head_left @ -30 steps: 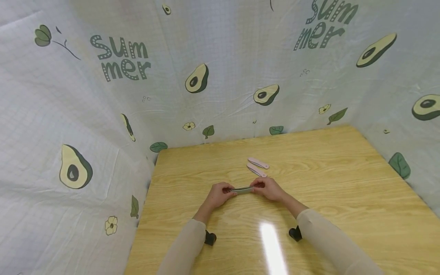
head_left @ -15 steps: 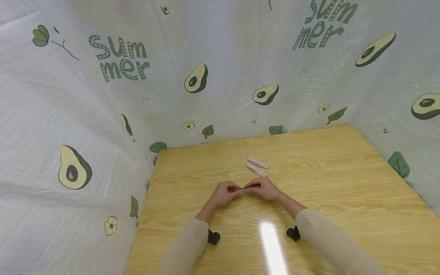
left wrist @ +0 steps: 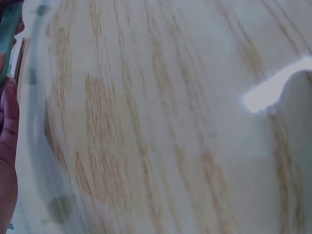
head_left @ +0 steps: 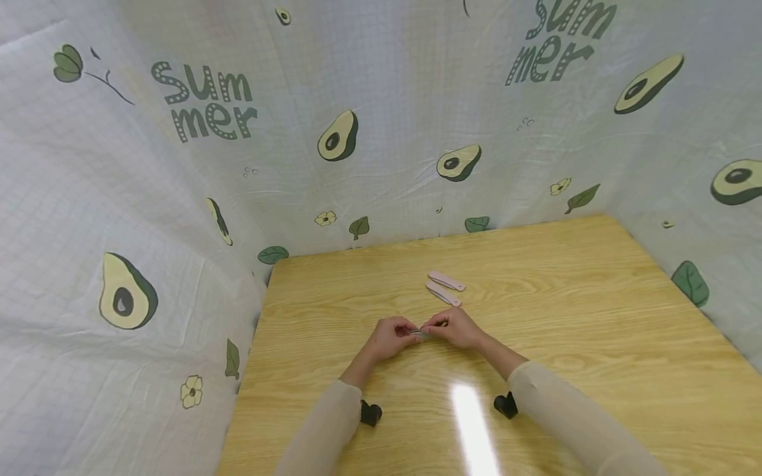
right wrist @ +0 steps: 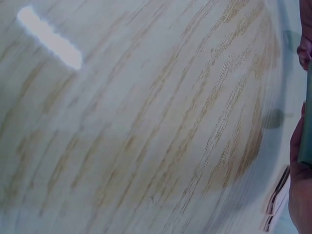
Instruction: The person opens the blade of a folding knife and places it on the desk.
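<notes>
Between both hands, low over the wooden table (head_left: 536, 311), is a slim pale-green bar (head_left: 417, 332) with a dark slit along it. My left hand (head_left: 389, 338) pinches its left end, and my right hand (head_left: 457, 327) pinches the right end, fingertips of both hands close together. Fingers cover most of it in the head view. A smooth green side of the bar (left wrist: 7, 34) shows at the left wrist view's edge, and the bar (right wrist: 306, 129) is cut off at the right wrist view's border. Its exact kind I cannot tell.
Two slim pink pieces, one farther back (head_left: 446, 281) and one nearer (head_left: 443, 293), lie side by side beyond the hands; each has a small hole at one end. A white curtain (head_left: 393, 79) with avocado prints borders the table.
Both hands have come closer together along the green bar, hiding more of it; the left hand has shifted right. The pink pieces have stayed in place.
</notes>
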A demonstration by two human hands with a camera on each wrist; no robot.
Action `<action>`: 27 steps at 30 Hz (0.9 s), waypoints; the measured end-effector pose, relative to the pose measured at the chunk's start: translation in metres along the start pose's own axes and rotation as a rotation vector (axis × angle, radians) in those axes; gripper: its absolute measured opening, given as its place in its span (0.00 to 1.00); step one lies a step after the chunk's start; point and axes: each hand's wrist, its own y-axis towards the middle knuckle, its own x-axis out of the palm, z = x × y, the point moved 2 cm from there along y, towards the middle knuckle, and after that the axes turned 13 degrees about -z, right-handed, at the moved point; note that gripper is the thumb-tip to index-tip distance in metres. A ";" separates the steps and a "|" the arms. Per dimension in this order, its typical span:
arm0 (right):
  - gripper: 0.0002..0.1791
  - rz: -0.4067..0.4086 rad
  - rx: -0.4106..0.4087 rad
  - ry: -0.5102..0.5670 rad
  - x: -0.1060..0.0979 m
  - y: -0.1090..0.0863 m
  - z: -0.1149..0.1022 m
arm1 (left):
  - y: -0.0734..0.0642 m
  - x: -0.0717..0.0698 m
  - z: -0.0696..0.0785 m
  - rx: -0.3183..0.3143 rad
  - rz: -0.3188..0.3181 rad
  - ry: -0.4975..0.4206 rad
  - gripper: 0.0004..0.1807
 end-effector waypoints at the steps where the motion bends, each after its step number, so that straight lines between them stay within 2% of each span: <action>1: 0.09 -0.001 0.003 0.001 0.000 0.000 0.000 | 0.000 0.000 0.000 -0.003 0.000 0.000 0.11; 7: 0.08 0.006 0.011 -0.013 0.001 -0.001 -0.002 | 0.000 0.002 0.000 -0.018 -0.004 0.008 0.11; 16: 0.09 0.042 0.007 -0.030 0.001 -0.003 -0.006 | 0.002 0.004 -0.002 -0.046 -0.013 -0.049 0.13; 27: 0.09 0.140 0.022 -0.025 0.000 0.001 -0.006 | 0.001 0.001 -0.002 -0.046 -0.001 -0.078 0.14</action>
